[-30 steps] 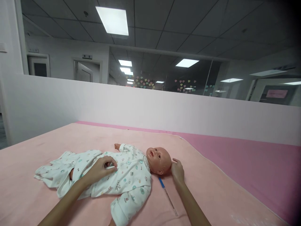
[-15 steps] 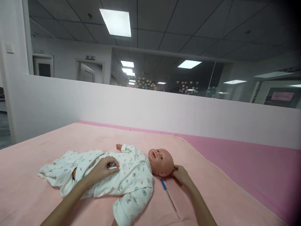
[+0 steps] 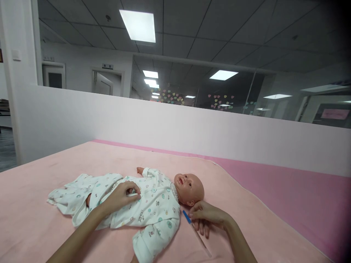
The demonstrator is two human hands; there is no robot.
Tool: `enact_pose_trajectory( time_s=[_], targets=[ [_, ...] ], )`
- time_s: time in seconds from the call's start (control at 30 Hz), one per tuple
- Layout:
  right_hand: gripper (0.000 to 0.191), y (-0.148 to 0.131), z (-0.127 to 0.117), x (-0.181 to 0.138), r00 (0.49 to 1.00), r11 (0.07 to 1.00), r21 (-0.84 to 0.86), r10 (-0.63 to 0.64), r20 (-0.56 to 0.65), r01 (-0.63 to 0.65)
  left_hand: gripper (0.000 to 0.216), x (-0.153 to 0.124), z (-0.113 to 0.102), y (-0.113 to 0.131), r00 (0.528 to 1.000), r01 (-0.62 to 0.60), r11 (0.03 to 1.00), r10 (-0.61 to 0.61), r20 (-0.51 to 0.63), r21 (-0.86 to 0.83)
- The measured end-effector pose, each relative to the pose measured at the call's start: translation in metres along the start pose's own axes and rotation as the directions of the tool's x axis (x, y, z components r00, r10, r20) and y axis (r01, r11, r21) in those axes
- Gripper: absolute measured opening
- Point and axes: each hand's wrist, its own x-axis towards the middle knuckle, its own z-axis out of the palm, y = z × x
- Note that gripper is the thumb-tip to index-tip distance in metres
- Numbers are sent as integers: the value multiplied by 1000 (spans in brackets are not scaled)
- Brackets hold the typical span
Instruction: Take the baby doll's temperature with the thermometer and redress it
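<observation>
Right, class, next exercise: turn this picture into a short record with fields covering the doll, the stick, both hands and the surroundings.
Doll: doll on its back, head toward the picture's right
Clothes: white outfit with small prints
Stick: thin stick, blue at the end nearer the head
Left hand: left hand over the doll's middle, fingers curled; grip on cloth unclear
Right hand: right hand at the stick, beside the head; grip unclear
Surface: peach sheet
Behind: low white wall
</observation>
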Motion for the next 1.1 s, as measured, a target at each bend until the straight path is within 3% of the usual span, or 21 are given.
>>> enact_pose_trajectory(
  time_s=[0.2,0.37,0.63,0.8,0.9,1.1],
  targets=[
    [25,5,1,13,1000,997,-73,-14,-22,12,17,-1,-1,0,1000,11,1000,-11,11,-5],
    [20,12,2,23,994,987,-123,100,-35,-104,15,-1,-2,0,1000,16,1000,-16,10,-5],
    [16,7,8,22,987,977,-148,141,-72,-151,16,0,-2,-1,1000,21,1000,-21,-4,13],
    [5,-2,6,7,1000,995,-96,-21,13,22,16,0,-2,-2,1000,23,1000,-23,-3,19],
    [4,-8,2,-5,987,986,21,-163,-4,163,15,-1,-2,-1,1000,20,1000,-20,-4,18],
    [13,-6,-8,-10,931,859,369,-359,-60,355,15,-1,-2,2,1000,18,1000,-18,7,-9]
  ],
)
